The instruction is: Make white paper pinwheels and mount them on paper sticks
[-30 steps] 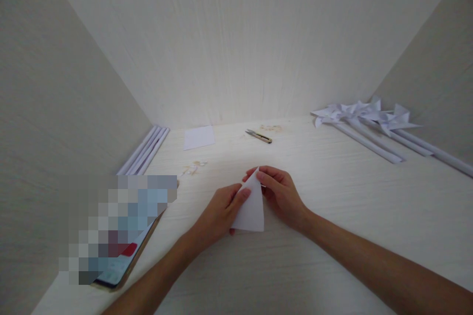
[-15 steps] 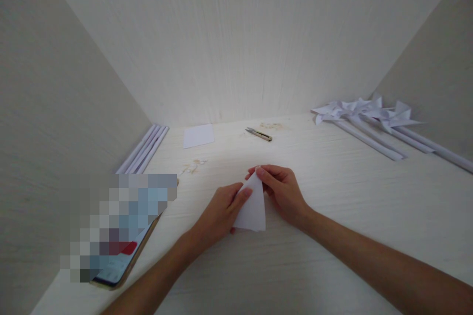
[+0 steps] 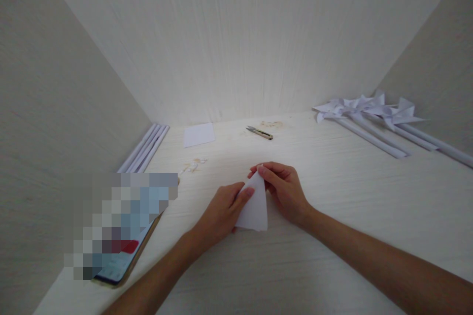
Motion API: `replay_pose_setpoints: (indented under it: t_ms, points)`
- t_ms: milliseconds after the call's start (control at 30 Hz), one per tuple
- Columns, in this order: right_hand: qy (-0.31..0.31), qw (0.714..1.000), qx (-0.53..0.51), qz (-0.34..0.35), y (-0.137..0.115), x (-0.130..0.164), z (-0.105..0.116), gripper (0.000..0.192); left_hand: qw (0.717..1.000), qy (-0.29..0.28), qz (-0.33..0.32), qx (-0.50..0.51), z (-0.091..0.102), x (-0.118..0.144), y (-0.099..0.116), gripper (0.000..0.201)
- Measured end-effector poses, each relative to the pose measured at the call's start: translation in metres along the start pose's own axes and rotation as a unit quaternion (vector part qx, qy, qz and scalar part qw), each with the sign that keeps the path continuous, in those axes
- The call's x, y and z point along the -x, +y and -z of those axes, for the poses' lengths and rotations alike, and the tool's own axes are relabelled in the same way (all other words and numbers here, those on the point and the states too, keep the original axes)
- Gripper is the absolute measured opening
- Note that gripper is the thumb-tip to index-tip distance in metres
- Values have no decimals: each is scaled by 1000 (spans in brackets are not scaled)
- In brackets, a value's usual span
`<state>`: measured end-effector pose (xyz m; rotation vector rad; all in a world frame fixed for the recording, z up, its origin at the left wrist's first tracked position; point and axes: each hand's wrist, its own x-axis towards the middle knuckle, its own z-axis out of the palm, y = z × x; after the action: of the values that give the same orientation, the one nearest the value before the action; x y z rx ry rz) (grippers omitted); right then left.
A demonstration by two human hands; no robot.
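- At the tabletop point(image 3: 332, 216) centre: folded paper triangle point(image 3: 254, 209), pinched by both hands.
- Left hand point(image 3: 221, 214): fingers clamped on its left edge.
- Right hand point(image 3: 284, 189): fingers clamped at its apex.
- Far right: paper pinwheels point(image 3: 365, 108).

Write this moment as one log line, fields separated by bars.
left hand: holds folded paper | right hand: pinches paper top | nearby: snips, pinwheels

My pale wood-grain desk point(image 3: 332, 216) carries a small white paper square point(image 3: 199, 134) at eleven o'clock. Metal thread snips point(image 3: 259, 132) lie at twelve; white paper pinwheels point(image 3: 369, 110) lie at two.
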<state>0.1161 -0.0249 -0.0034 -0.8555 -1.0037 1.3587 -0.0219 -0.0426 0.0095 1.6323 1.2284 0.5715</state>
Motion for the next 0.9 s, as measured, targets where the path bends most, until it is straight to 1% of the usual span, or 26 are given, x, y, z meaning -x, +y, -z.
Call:
replay_pose_setpoints:
  t_ms: [167,333,500,667,800,900]
  points:
    - [7,1000,14,10,0,-2,0,11,1000,5,-11,-11,0,0,2,40]
    - [6,1000,11,16,0,-2,1,10,1000,-3,-16,-9,1,0,2,41]
    - [6,999,26,33,1,-1,2,11,998,3,-41,-40,2,0,4,44]
    - [4,998,38,43,1,0,5,12,997,-6,-28,-66,2,0,4,46]
    - [7,999,33,39,1,0,7,12,996,-18,-33,-86,4,-1,6,47]
    - [17,999,34,32,1,1,7,11,997,-25,-29,-71,3,-1,5,46]
